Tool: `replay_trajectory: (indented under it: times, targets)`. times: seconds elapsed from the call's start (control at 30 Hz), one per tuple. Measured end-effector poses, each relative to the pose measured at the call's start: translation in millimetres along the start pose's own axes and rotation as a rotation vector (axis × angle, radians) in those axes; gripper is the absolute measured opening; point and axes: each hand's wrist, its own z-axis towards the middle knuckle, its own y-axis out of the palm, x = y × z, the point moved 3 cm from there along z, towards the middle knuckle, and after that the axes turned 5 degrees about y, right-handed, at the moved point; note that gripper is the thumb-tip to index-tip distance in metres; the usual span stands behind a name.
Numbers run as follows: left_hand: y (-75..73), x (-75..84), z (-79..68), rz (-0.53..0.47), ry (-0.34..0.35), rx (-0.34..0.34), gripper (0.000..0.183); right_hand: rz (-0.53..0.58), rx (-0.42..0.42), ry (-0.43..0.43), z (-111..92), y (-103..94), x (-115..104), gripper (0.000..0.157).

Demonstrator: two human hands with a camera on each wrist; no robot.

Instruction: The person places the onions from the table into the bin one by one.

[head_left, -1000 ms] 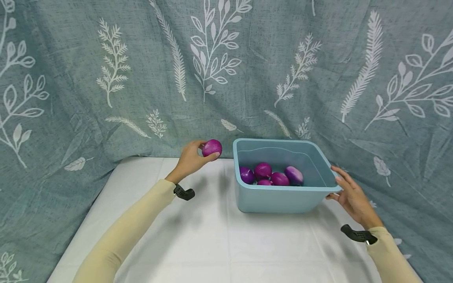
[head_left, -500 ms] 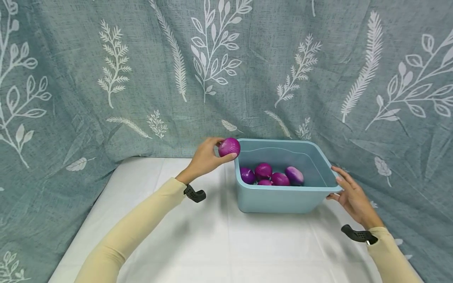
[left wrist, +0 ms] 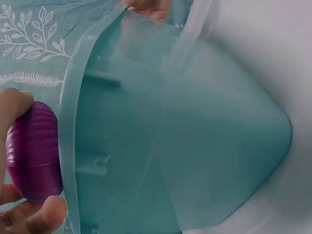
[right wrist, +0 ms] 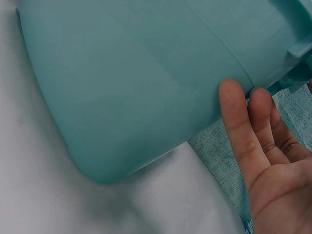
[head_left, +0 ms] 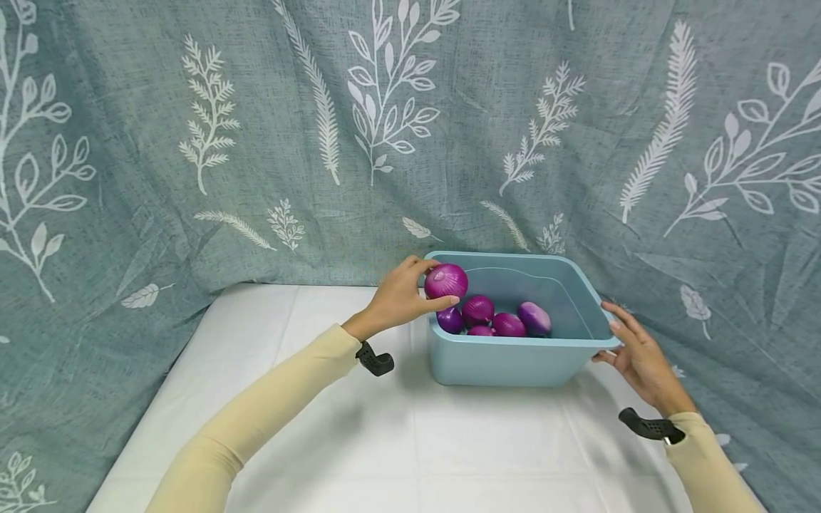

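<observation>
My left hand (head_left: 403, 293) grips a purple-red onion (head_left: 446, 282), fingers behind it and thumb in front. The onion is over the left end of a blue plastic tub (head_left: 513, 362), above several purple-red onions (head_left: 477, 311) lying inside. In the left wrist view the held onion (left wrist: 35, 153) is right beside the tub's rim (left wrist: 68, 131). My right hand (head_left: 644, 363) is at the tub's right end. Its extended fingertips (right wrist: 233, 92) touch the outer wall in the right wrist view; the thumb is hard to make out there.
A white cloth (head_left: 359, 442) covers the table under the tub. Behind it hangs a grey-green curtain (head_left: 269, 128) with white leaf prints, close to the tub's back. Both wrists wear black bands (head_left: 375, 360).
My left hand has carried the onion rightward, from beside the tub to over its left rim, and slightly down. The right hand and the tub have stayed in place.
</observation>
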Motion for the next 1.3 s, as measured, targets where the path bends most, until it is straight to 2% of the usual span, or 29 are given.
replay_trajectory:
  times: [0.2, 0.4, 0.6, 0.8, 0.97, 1.13, 1.3]
  targets:
    - [2.6, 2.4, -2.1, 0.008, 0.023, 0.001, 0.078, -0.009, -0.005, -0.004, 2.2, 2.0, 0.8, 0.052]
    - [1.3, -4.9, -7.0, -0.012, 0.042, -0.005, 0.067, -0.003, -0.003, -0.001, 4.0, 3.0, 0.8, 0.053]
    - [-8.4, -19.6, -14.0, -0.045, 0.025, 0.027, 0.060, -0.006, -0.006, 0.000, 5.5, 3.0, -0.5, 0.056]
    - [-24.0, -37.2, -23.1, -0.040, -0.021, 0.036, 0.052, -0.045, -0.006, -0.010, 4.6, -1.4, -2.1, 0.053]
    - [-40.9, -54.2, -31.6, 0.003, -0.042, 0.050, 0.050, -0.196, 0.041, -0.038, 3.0, -6.5, -7.9, 0.053]
    - [-60.9, -64.4, -46.3, 0.083, -0.044, 0.043, 0.047, -0.497, 0.182, -0.036, -1.5, -9.8, -19.5, 0.053]
    - [-83.3, -67.8, -62.7, 0.218, -0.042, 0.011, 0.050, -0.808, 0.292, -0.036, -6.2, -6.5, -37.4, 0.053]
